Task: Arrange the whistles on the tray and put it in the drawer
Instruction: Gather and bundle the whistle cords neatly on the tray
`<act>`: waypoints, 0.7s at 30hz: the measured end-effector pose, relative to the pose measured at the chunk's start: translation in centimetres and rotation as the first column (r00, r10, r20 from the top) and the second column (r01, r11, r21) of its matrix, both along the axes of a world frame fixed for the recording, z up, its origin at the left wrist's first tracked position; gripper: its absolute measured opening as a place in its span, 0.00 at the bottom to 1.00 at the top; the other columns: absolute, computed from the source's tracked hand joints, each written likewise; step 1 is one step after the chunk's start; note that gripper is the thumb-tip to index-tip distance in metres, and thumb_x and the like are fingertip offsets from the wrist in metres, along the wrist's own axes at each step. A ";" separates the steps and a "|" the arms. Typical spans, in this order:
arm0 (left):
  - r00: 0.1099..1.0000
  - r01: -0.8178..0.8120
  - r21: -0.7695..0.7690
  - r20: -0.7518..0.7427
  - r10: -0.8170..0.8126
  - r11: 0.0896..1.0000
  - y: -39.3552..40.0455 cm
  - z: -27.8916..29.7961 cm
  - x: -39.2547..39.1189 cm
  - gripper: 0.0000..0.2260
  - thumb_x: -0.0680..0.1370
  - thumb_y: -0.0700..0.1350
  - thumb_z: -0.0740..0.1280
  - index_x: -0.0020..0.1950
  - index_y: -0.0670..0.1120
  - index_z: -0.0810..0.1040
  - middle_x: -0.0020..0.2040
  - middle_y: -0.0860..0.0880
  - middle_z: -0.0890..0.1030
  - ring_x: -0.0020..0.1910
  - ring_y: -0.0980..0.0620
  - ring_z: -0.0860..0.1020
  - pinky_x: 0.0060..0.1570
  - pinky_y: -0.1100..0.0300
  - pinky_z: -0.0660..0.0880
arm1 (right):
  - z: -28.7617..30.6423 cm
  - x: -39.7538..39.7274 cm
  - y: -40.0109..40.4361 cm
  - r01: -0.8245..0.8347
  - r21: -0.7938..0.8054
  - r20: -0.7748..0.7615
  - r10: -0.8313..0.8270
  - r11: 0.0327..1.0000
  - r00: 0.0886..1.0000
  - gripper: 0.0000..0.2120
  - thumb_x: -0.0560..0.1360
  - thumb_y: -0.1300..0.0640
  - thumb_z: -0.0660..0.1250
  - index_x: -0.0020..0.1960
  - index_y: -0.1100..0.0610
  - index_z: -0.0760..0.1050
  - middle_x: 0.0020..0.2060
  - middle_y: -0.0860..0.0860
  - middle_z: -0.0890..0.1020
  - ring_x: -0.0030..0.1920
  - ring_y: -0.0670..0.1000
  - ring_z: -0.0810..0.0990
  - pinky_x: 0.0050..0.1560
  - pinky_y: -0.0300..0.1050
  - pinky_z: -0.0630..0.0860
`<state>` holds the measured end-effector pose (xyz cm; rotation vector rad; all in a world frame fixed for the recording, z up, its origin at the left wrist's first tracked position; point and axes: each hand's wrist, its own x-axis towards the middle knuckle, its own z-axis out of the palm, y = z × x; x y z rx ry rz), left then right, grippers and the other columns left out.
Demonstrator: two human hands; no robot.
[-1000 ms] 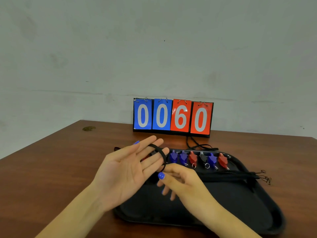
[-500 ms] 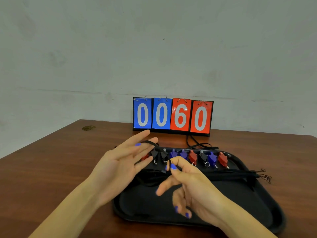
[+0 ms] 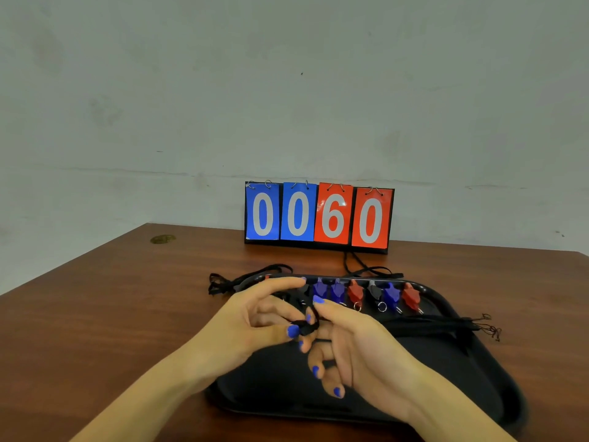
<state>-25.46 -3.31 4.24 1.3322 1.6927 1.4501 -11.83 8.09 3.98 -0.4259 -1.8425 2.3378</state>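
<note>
A black tray (image 3: pixel 446 371) lies on the brown table. Along its far edge stands a row of several whistles: blue (image 3: pixel 318 290), red (image 3: pixel 355 291), black (image 3: pixel 374 290), blue (image 3: pixel 392 295) and red (image 3: pixel 411 295). My left hand (image 3: pixel 255 317) and my right hand (image 3: pixel 353 342) meet over the tray's left part. Between their fingertips they pinch a bunched black lanyard (image 3: pixel 306 327). The whistles at the row's left end are partly hidden behind my left hand. More black lanyards (image 3: pixel 446 325) lie stretched across the tray to its right rim.
A flip scoreboard (image 3: pixel 318 215) reading 0060 stands at the table's far edge against the wall. Loose black cord (image 3: pixel 223 282) trails off the tray's far left corner. A small brass disc (image 3: pixel 162 239) sits in the table's far left corner.
My left hand was spread flat with the lanyard looped over its fingers. Its fingers have curled in, and both hands now pinch the lanyard in a small bunch.
</note>
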 end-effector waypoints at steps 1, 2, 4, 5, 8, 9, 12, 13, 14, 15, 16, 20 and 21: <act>0.999 -0.005 -0.003 -0.037 0.005 1.000 0.0 0.0 0.0 0.24 0.69 0.35 0.71 0.60 0.55 0.73 0.45 0.46 0.84 0.45 0.47 0.82 0.50 0.60 0.77 | 0.0 0.0 0.0 -0.005 0.020 0.004 0.005 1.000 1.000 0.18 0.70 0.46 0.64 0.50 0.60 0.72 0.34 0.52 0.78 0.29 0.49 0.74 0.21 0.38 0.68; 0.998 -0.009 -0.002 -0.069 0.008 1.000 0.0 0.0 -0.1 0.24 0.68 0.36 0.71 0.60 0.55 0.73 0.44 0.46 0.84 0.44 0.47 0.82 0.51 0.58 0.77 | 0.0 0.0 0.0 -0.010 0.050 0.003 0.009 0.999 1.000 0.17 0.69 0.47 0.68 0.48 0.59 0.72 0.34 0.52 0.78 0.29 0.49 0.74 0.21 0.38 0.68; 0.994 -0.023 0.012 -0.108 0.024 1.000 0.1 0.0 -0.1 0.24 0.67 0.38 0.72 0.60 0.55 0.73 0.42 0.46 0.83 0.42 0.49 0.82 0.51 0.57 0.78 | 0.0 0.0 0.0 -0.009 0.098 -0.007 0.010 0.995 1.000 0.15 0.67 0.50 0.73 0.44 0.57 0.71 0.34 0.51 0.79 0.29 0.48 0.74 0.22 0.38 0.69; 0.992 -0.031 0.020 -0.120 0.033 0.999 0.2 -0.1 -0.1 0.24 0.67 0.38 0.72 0.60 0.55 0.74 0.42 0.46 0.83 0.41 0.49 0.82 0.50 0.57 0.78 | 0.1 0.0 0.0 -0.002 0.108 -0.011 0.003 0.994 1.000 0.15 0.65 0.51 0.74 0.44 0.56 0.71 0.34 0.51 0.79 0.29 0.48 0.74 0.22 0.38 0.70; 0.992 -0.022 0.038 -0.123 0.027 0.999 0.3 -0.1 -0.1 0.23 0.66 0.40 0.72 0.59 0.54 0.74 0.43 0.47 0.84 0.41 0.49 0.82 0.49 0.59 0.78 | 0.1 0.0 0.1 0.038 0.150 -0.009 -0.037 0.988 0.999 0.15 0.63 0.54 0.74 0.45 0.55 0.71 0.34 0.51 0.80 0.29 0.49 0.75 0.24 0.39 0.71; 0.993 -0.015 0.048 -0.120 0.020 0.999 0.3 -0.2 -0.1 0.23 0.65 0.41 0.72 0.59 0.53 0.75 0.43 0.47 0.84 0.41 0.49 0.82 0.48 0.61 0.78 | 0.1 0.0 0.1 0.055 0.164 -0.008 -0.055 0.985 0.998 0.14 0.66 0.55 0.73 0.46 0.55 0.71 0.34 0.52 0.80 0.29 0.49 0.76 0.24 0.39 0.72; 0.992 -0.011 0.070 -0.127 0.020 0.997 0.3 -0.1 -0.1 0.16 0.65 0.42 0.72 0.52 0.52 0.80 0.43 0.44 0.83 0.39 0.51 0.82 0.46 0.64 0.77 | 0.1 -0.1 0.2 0.114 0.167 -0.008 -0.114 0.979 0.993 0.07 0.73 0.59 0.68 0.49 0.57 0.73 0.36 0.54 0.81 0.30 0.50 0.77 0.25 0.41 0.73; 0.991 -0.012 0.074 -0.129 0.021 0.997 0.4 -0.2 -0.1 0.14 0.65 0.43 0.72 0.49 0.52 0.81 0.43 0.44 0.83 0.39 0.51 0.82 0.45 0.64 0.77 | 0.0 -0.1 0.3 0.129 0.163 -0.004 -0.130 0.978 0.991 0.05 0.74 0.59 0.67 0.49 0.58 0.74 0.37 0.55 0.81 0.30 0.50 0.77 0.26 0.41 0.74; 0.991 -0.014 0.076 -0.130 0.024 0.997 0.4 -0.2 -0.1 0.12 0.65 0.44 0.72 0.47 0.53 0.81 0.44 0.45 0.83 0.39 0.50 0.82 0.44 0.65 0.77 | 0.0 -0.2 0.3 0.141 0.159 0.001 -0.143 0.977 0.990 0.04 0.75 0.59 0.66 0.49 0.57 0.76 0.37 0.55 0.81 0.30 0.50 0.78 0.26 0.42 0.74; 0.991 -0.019 0.079 -0.130 0.029 0.997 0.3 -0.2 -0.1 0.11 0.64 0.45 0.71 0.46 0.53 0.81 0.45 0.45 0.83 0.40 0.50 0.82 0.44 0.65 0.77 | 0.0 -0.3 0.3 0.148 0.157 0.008 -0.151 0.977 0.989 0.04 0.75 0.58 0.65 0.48 0.57 0.77 0.38 0.55 0.81 0.31 0.50 0.78 0.27 0.42 0.74; 0.991 -0.029 0.083 -0.130 0.039 0.996 0.3 -0.2 -0.2 0.10 0.65 0.44 0.71 0.45 0.52 0.82 0.45 0.45 0.82 0.40 0.49 0.81 0.44 0.65 0.77 | -0.1 -0.3 0.3 0.151 0.156 0.015 -0.155 0.976 0.988 0.05 0.76 0.58 0.65 0.48 0.57 0.77 0.39 0.54 0.81 0.31 0.49 0.78 0.26 0.41 0.74; 0.987 -0.077 0.090 -0.137 0.089 0.993 0.2 -0.3 -0.5 0.10 0.68 0.34 0.72 0.40 0.49 0.82 0.44 0.46 0.82 0.38 0.51 0.81 0.43 0.64 0.77 | -0.1 -0.3 0.2 0.162 0.112 0.023 -0.165 0.981 0.986 0.07 0.77 0.59 0.63 0.52 0.56 0.79 0.45 0.53 0.81 0.29 0.47 0.76 0.25 0.39 0.70; 0.985 -0.086 0.084 -0.145 0.097 0.993 0.3 -0.3 -0.6 0.10 0.68 0.34 0.71 0.39 0.49 0.82 0.44 0.47 0.83 0.38 0.51 0.81 0.43 0.64 0.77 | 0.0 -0.3 0.2 0.165 0.090 0.020 -0.168 0.982 0.986 0.07 0.76 0.59 0.64 0.52 0.55 0.79 0.46 0.54 0.82 0.29 0.47 0.76 0.25 0.38 0.70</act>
